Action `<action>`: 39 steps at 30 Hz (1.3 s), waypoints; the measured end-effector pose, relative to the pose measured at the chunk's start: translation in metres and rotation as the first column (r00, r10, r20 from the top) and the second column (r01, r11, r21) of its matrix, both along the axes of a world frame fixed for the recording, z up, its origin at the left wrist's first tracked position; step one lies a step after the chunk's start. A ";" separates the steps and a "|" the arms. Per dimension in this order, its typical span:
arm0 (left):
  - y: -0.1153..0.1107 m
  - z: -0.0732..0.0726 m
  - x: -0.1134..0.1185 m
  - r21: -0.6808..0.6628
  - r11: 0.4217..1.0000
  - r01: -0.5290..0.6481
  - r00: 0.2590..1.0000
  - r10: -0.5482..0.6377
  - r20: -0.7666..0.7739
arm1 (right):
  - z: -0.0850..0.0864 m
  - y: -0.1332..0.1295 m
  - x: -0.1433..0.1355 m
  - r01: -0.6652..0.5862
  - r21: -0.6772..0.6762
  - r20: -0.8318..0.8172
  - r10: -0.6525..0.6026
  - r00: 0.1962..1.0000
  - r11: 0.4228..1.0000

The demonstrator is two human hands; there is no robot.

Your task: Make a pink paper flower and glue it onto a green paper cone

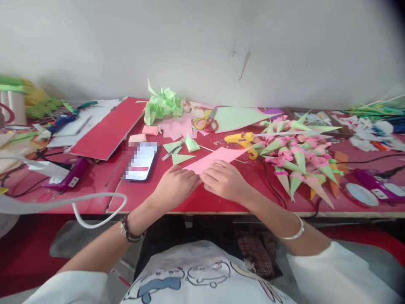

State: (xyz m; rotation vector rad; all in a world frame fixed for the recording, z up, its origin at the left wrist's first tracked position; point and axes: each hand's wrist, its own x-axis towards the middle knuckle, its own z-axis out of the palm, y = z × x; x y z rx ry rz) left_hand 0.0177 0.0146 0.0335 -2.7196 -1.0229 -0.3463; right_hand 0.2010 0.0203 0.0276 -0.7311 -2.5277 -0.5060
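Note:
A pink paper piece (218, 158) lies slanted over the red table, its near edge pinched between both hands. My left hand (177, 185) has its fingers closed on the paper's near left end. Close beside it, my right hand (223, 179) grips the same edge with curled fingers. Just beyond the paper are green paper triangles (183, 158), a small folded green piece (191, 143) and a yellow glue gun (242, 138). The fingertips are partly hidden behind the knuckles.
A phone (142, 160) lies left of my left hand. Pink-and-green paper cones (294, 152) are heaped on the right. Scissors (207, 122), crumpled green paper (164, 103) and a red board (109, 128) sit farther back. A white cable loop (122, 202) hangs near my left forearm.

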 end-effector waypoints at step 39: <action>-0.001 0.047 -0.004 0.258 0.966 -0.032 0.987 -0.010 0.158 | 0.055 -0.006 0.019 0.253 -0.262 -0.025 -0.268 0.963 0.931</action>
